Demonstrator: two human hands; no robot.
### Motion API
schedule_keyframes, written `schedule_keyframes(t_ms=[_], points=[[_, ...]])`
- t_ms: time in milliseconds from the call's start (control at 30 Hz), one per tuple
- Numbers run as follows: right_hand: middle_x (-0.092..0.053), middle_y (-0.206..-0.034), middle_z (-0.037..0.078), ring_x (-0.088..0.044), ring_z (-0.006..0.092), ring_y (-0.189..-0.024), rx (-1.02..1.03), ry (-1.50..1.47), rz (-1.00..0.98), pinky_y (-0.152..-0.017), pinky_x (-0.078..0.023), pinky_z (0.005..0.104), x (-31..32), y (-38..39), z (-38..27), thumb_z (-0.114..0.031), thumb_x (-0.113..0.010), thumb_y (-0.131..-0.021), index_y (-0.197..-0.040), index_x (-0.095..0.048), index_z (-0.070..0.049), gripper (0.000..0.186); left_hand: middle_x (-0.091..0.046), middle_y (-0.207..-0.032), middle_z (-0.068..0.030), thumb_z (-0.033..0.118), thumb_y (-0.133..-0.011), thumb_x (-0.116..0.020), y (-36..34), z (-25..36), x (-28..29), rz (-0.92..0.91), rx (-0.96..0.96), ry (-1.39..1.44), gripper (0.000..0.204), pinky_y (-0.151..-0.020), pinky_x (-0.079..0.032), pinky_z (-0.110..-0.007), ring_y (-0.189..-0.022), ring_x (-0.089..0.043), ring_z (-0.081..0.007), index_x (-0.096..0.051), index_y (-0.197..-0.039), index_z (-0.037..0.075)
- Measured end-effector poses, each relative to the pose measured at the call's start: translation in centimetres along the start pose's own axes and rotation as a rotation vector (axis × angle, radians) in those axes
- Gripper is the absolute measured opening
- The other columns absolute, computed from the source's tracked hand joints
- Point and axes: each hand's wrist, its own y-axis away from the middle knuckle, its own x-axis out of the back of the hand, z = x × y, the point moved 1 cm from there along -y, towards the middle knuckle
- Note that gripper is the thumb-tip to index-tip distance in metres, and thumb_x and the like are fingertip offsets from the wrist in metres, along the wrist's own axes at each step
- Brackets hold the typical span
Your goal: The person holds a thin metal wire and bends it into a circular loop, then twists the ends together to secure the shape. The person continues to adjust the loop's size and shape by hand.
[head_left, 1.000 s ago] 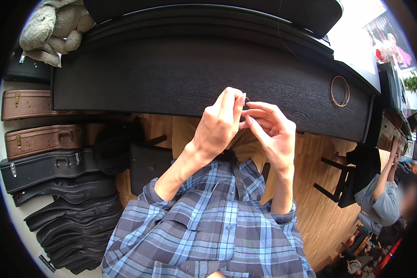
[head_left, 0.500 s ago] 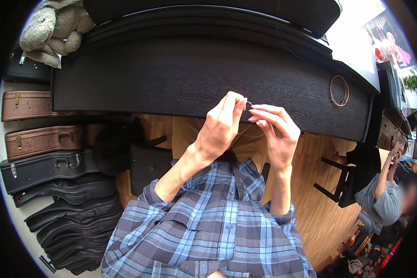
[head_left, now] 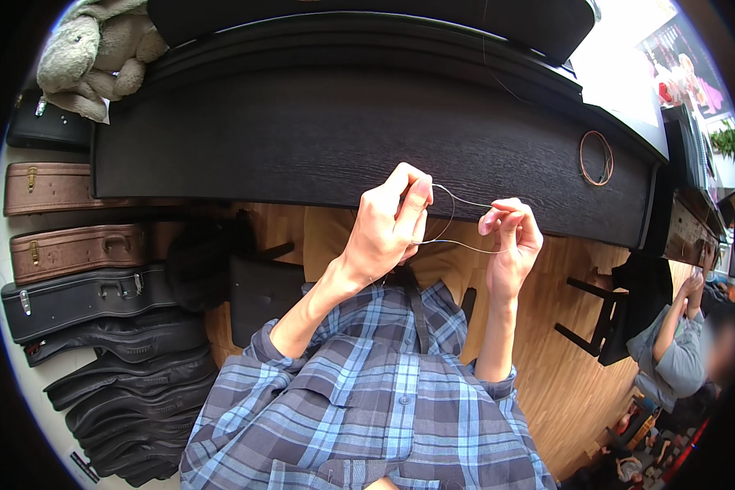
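A thin, pale wire string (head_left: 464,200) is held in loose loops between my two hands, over the near edge of a black wood-grained surface (head_left: 302,131). My left hand (head_left: 381,224) is closed, with thumb and forefinger pinching the string and the other fingers curled in. To its right, a little apart, my right hand (head_left: 512,245) pinches another stretch of it between thumb and fingertips. One strand runs across at fingertip height, and another sags below it. A coiled copper-coloured string (head_left: 581,159) lies on the surface at the right.
Brown and black instrument cases (head_left: 73,249) are stacked along the left. At the far left sits a grey plush toy (head_left: 114,49). A black stool (head_left: 612,314) stands on the wooden floor at the right, near another person in a grey top (head_left: 670,359).
My right hand has moved right and slightly down, away from my left. The string between them has spread into wider loops. My left hand has hardly moved.
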Motion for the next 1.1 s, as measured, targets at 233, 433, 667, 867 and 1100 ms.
schedule_keyframes(t_ms=[233, 433, 667, 867, 1100], points=[[-0.053, -0.076, 0.0, -0.048, 0.0096, -0.064, -0.08, -0.486, -0.004, -0.061, -0.04, 0.0255, 0.1, 0.3, 0.1, -0.039, -0.046, -0.108, -0.108, -0.063, -0.005, 0.038, -0.043, -0.05, 0.0022, 0.024, -0.111, -0.047, 0.1, -0.2, 0.5, -0.006, 0.014, 0.081, 0.026, -0.035, -0.028, -0.023, -0.037, -0.037, -0.0032, -0.05, -0.094, 0.004], [-0.047, -0.072, -0.006, -0.043, 0.0048, -0.058, -0.361, -1.152, -0.007, -0.061, -0.038, 0.0248, 0.1, 0.6, -0.3, -0.038, -0.035, -0.112, -0.1, -0.055, -0.011, 0.035, -0.041, -0.05, 0.0032, 0.024, -0.111, -0.046, 0.3, -0.3, 0.2, 0.0, 0.026, 0.147, 0.026, -0.035, -0.027, -0.023, -0.036, -0.034, -0.003, -0.049, -0.094, 0.004], [-0.049, -0.074, -0.005, -0.048, 0.0009, -0.05, -0.658, -1.613, 0.029, -0.058, -0.038, 0.0224, 0.0, 1.0, -0.7, -0.036, -0.023, -0.115, -0.113, -0.051, -0.01, 0.038, -0.037, -0.059, 0.0039, 0.023, -0.11, -0.048, 0.5, 0.1, 0.8, 0.056, 0.01, 0.121, 0.025, -0.032, -0.026, -0.022, -0.039, -0.032, -0.0019, -0.048, -0.093, 0.005], [-0.049, -0.078, -0.004, -0.035, 0.0004, -0.046, -0.532, -0.797, -0.041, -0.051, -0.036, 0.0195, -0.5, 1.0, -1.3, -0.034, -0.029, -0.114, -0.117, -0.054, -0.007, 0.037, -0.037, -0.062, 0.0032, 0.025, -0.11, -0.048, 0.7, -0.2, 0.8, 0.061, -0.016, 0.108, 0.026, -0.032, -0.028, -0.022, -0.039, -0.034, -0.0021, -0.047, -0.093, 0.005], [-0.055, -0.085, 0.005, -0.043, 0.0047, -0.044, -0.413, -0.483, -0.1, -0.045, -0.048, 0.0221, -2.1, 1.2, -2.5, -0.027, -0.032, -0.113, -0.15, -0.03, -0.004, 0.044, -0.037, -0.054, 0.0033, 0.029, -0.111, -0.046, 0.0, -0.6, 1.1, 0.086, 0.032, 0.25, 0.029, -0.032, -0.026, -0.023, -0.036, -0.034, -0.0031, -0.047, -0.094, 0.005]])
